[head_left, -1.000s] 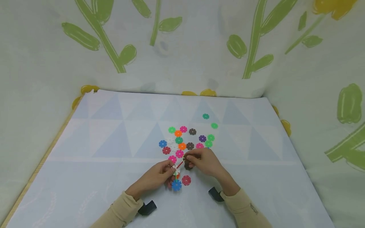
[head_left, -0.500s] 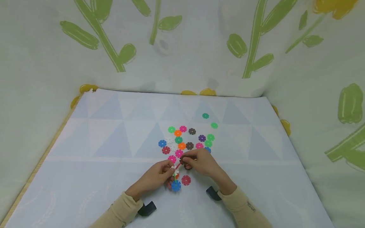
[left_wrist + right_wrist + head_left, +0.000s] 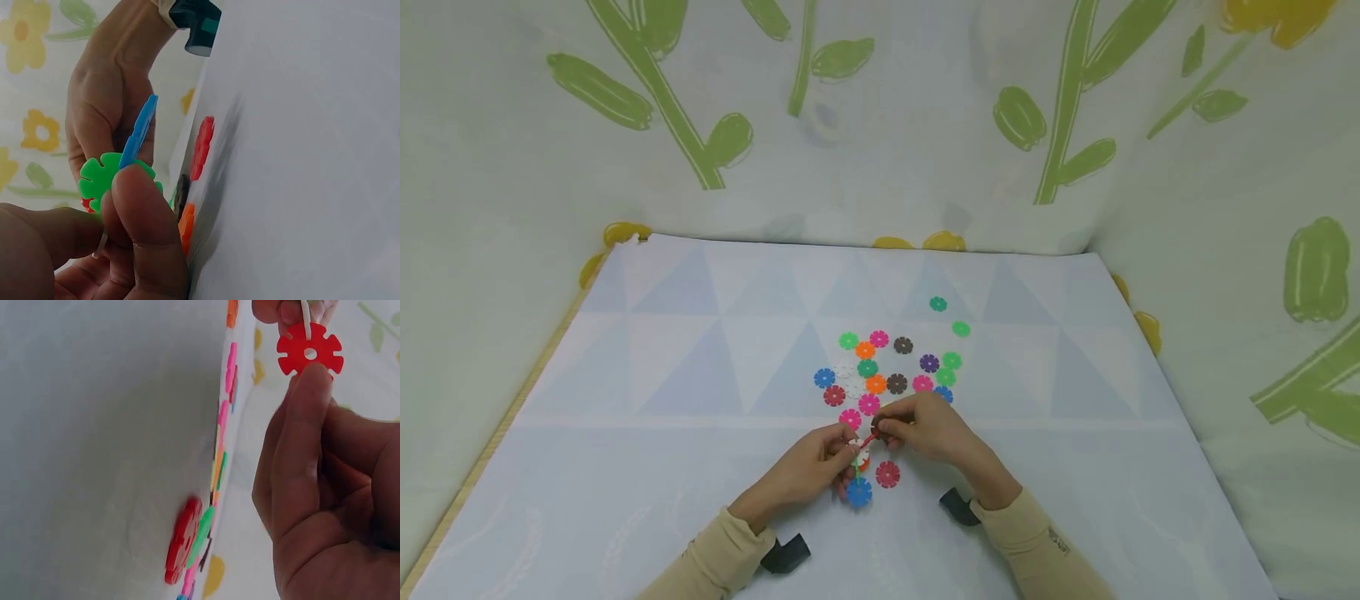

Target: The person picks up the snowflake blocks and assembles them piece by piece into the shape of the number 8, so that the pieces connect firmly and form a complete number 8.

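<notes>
I see the right hand (image 3: 928, 429), pinching the red disc (image 3: 326, 347), came nearer and seemingly meets the white disc (image 3: 306, 317) the left hand (image 3: 805, 468) pinches.

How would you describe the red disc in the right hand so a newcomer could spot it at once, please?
Start at the table, at the near end of its scattered discs, and find the right hand. It pinches the red disc, which meets a white disc. That disc is held up, while the other red discs lie on the table.
</notes>
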Available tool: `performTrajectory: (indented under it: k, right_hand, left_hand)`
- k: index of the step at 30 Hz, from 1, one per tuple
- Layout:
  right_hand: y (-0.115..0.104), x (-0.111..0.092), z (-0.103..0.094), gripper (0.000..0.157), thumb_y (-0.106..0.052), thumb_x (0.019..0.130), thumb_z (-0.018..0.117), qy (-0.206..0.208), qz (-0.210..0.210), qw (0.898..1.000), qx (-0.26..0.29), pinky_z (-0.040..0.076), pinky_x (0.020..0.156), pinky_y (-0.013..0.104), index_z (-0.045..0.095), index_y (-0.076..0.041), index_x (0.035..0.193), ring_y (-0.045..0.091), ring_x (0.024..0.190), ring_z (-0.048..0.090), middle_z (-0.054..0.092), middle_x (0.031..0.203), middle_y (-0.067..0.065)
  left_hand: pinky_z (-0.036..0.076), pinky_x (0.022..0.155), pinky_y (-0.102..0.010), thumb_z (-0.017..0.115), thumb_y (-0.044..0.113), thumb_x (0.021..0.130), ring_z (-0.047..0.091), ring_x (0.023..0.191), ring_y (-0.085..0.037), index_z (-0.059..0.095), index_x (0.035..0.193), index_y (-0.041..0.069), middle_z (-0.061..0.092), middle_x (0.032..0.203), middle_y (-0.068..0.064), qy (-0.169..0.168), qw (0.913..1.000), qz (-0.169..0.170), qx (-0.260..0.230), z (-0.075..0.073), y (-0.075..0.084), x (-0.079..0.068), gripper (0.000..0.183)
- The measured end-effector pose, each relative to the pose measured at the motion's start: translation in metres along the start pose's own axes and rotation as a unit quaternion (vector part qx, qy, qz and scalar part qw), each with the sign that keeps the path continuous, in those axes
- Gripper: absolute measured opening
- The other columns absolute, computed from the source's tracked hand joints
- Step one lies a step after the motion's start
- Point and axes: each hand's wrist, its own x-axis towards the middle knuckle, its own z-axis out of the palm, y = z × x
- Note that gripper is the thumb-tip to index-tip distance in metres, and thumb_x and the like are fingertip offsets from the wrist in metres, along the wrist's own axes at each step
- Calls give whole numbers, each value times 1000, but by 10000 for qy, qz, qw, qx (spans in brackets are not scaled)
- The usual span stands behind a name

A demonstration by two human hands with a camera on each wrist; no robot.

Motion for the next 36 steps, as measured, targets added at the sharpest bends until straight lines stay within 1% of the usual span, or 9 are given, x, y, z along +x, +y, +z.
performTrajectory:
  k: [5,11,18,21,26,28,32,34,36]
  right_hand:
    - [-2,-1,2,18,-17,96,71,104,-72,9999,-67,49,59,19,78,-8,110,9,68,64,73,79,-1]
    - [-5,0,6,20,-18,95,73,242,32,9997,6,55,66,20,78,-8,112,9,68,66,75,89,1]
    - [-9,2,14,20,-18,95,74,450,28,9990,-11,56,64,23,78,-9,111,9,66,66,75,89,2]
    - [-11,2,16,20,-19,95,74,518,81,9986,-3,56,63,23,78,-9,111,10,66,66,75,87,2]
    - [-15,2,19,21,-20,94,74,611,130,9979,160,55,62,24,79,-9,111,12,66,67,75,85,2]
    - [-16,2,20,21,-20,94,75,633,125,9976,236,56,62,24,78,-8,112,12,67,68,76,87,3]
    - [-17,2,22,22,-21,93,75,670,102,9974,254,57,64,23,78,-9,112,11,69,69,77,91,4]
    - [-17,2,23,21,-21,93,75,702,60,9973,193,57,65,23,79,-10,111,10,71,69,78,92,4]
    - [-17,4,23,21,-22,93,76,709,24,9973,169,57,65,22,79,-10,110,9,72,69,78,92,3]
  left_hand:
    - [56,64,-25,56,20,106,65,63,-14,57,105,3,63,75,-1,38,10000,8,24,1,2,0,17]
    - [59,69,-28,55,18,106,71,64,-19,51,111,4,69,77,-4,-61,9999,-70,-110,0,5,-2,15]
    - [62,78,-33,55,21,106,75,71,-27,45,142,2,71,82,-8,-296,9982,-206,-475,-5,5,-4,42]
    - [62,77,-35,56,27,106,75,73,-27,45,144,0,71,83,-8,-351,9974,-209,-594,-6,4,-4,48]
    - [62,75,-33,62,32,103,74,70,-21,50,141,2,72,84,-7,-91,9985,-259,-475,-7,3,-3,50]
    - [61,77,-30,63,33,102,74,70,-20,52,140,3,73,90,-8,12,9988,-285,-404,-8,3,-4,50]
    - [60,82,-28,64,32,101,75,73,-20,50,144,-1,73,115,-13,95,9991,-237,-340,-11,4,-5,56]
    - [61,82,-28,64,31,101,76,75,-20,46,148,-2,70,125,-16,45,9988,-206,-436,-12,5,-6,60]
    - [61,81,-30,65,30,101,76,77,-20,44,150,-2,67,128,-18,-21,9984,-177,-538,-12,5,-6,62]
